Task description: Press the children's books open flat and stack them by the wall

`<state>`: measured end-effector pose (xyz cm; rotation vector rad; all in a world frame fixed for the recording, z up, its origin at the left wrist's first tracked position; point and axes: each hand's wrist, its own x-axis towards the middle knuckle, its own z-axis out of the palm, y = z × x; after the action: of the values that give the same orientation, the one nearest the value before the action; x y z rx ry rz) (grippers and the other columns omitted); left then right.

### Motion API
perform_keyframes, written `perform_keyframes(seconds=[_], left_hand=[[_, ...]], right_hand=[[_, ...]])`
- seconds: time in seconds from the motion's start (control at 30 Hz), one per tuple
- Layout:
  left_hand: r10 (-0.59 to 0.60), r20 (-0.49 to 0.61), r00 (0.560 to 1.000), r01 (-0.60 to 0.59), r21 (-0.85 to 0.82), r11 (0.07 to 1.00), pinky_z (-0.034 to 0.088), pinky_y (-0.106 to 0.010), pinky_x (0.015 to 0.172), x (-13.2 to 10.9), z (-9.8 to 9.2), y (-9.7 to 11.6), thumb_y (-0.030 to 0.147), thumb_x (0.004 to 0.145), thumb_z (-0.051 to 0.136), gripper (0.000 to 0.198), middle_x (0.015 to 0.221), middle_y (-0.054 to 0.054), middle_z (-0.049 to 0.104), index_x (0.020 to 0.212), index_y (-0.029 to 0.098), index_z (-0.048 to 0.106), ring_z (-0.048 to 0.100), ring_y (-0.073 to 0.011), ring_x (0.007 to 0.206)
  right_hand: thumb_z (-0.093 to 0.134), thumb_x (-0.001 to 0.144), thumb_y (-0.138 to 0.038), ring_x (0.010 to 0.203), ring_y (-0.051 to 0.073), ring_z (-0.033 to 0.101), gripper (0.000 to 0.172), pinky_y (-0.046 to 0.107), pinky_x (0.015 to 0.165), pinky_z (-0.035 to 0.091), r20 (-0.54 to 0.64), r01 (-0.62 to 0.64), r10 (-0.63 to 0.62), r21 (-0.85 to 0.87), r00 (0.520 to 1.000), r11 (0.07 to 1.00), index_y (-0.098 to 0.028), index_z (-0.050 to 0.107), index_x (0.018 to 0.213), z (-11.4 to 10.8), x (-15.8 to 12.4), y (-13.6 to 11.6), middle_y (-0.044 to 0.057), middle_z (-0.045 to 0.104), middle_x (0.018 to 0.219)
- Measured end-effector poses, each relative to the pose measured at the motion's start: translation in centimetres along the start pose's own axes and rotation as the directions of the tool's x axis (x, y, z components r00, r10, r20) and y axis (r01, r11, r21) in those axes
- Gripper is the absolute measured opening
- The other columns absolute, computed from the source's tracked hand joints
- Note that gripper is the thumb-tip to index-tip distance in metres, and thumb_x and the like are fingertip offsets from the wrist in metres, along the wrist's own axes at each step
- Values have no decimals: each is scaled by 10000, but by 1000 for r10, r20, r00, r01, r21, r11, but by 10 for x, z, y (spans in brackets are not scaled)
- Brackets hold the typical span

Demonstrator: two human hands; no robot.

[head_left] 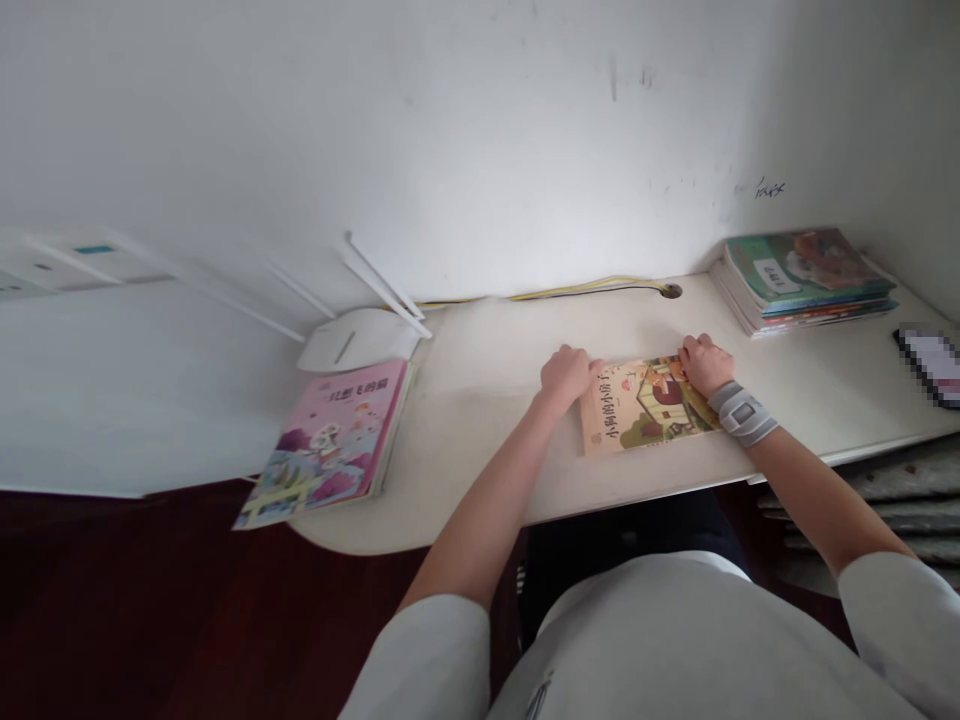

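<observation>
A picture book [637, 415] with a yellow and cream cover, showing a small house, lies turned sideways on the white desk [480, 430]. At its upper left corner, my left hand [568, 374] is closed on the edge with the fingers curled. My right hand [706, 364] grips the upper right corner, its fingers bent over the cover. A grey band [742, 413] wraps my right wrist. Both hands hide the corners they hold.
Pink-covered books [337, 430] overhang the desk's left end, beside a white router [360, 338] with upright antennas. A stack of books [806, 270] stands at the back right, near a phone [930, 368]. Cables [570, 289] run along the wall to a hole [671, 291].
</observation>
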<state>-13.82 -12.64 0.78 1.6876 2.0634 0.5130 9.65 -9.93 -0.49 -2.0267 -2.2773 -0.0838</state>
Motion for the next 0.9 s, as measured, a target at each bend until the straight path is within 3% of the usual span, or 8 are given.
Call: perform_keyframes(seconds=[0.13,0.33,0.47,0.57,0.67,0.73,0.77,0.9], left_hand=[[-33,73,997,47,-189,981,427,-378,819,3,-3,-2,371,674,685,265,732,-116,640,558,190,530,588,-329,981],[-42,240,970,175,-563,808,491,-334,618,-22,-3,-13,525,786,527,372,845,-129,692,802,161,606,660,-241,768],[21,455,890,397,-797,455,523,-312,640,-51,3,-16,414,737,638,294,930,-123,702,875,154,641,669,-217,798],[40,489,872,475,-862,179,534,-313,740,-62,2,-13,276,729,661,229,1003,-104,699,927,162,651,661,-211,887],[16,444,896,441,-894,82,531,-314,803,-62,-2,-4,241,764,623,235,1087,-93,677,985,164,644,642,-208,955],[22,421,907,420,-906,48,526,-312,836,-59,-3,8,228,785,599,245,1122,-90,661,1018,159,632,632,-201,980],[37,420,907,419,-908,31,523,-308,846,-58,-3,16,225,797,585,244,1130,-91,656,1027,154,627,630,-195,983],[113,454,884,457,-889,-1,532,-258,777,-59,1,54,229,847,528,209,1086,-79,664,1022,152,612,644,-149,893]], right_hand=[[278,950,-332,812,210,650,356,286,603,432,-20,-2,2,-15,1000,1000,-177,584,1046,4,-1,-1,130,595,1035],[286,945,-314,812,229,652,335,321,636,464,-24,-28,30,82,999,996,-180,571,1056,8,2,3,125,609,1032],[339,920,-245,892,229,636,307,345,743,483,1,-17,17,215,1000,976,-176,555,1128,5,3,10,135,622,1063],[414,903,-294,1068,236,575,366,358,894,457,-84,97,-77,273,994,957,-156,513,1227,-10,-15,19,151,581,1189],[464,870,-479,1263,273,424,556,425,1016,386,-293,476,-397,287,870,831,-154,452,1321,-34,-52,28,170,449,1374],[514,814,-568,1347,295,307,705,464,1064,329,-291,680,-620,205,729,704,-166,396,1380,-45,-78,32,158,361,1450],[518,820,-553,1371,302,258,697,484,1076,304,-287,711,-658,152,696,686,-176,387,1391,-49,-87,33,153,335,1468],[371,937,-250,1389,233,234,441,455,1095,284,-304,597,-569,2,764,802,-243,430,1373,-56,-93,45,92,405,1440]])
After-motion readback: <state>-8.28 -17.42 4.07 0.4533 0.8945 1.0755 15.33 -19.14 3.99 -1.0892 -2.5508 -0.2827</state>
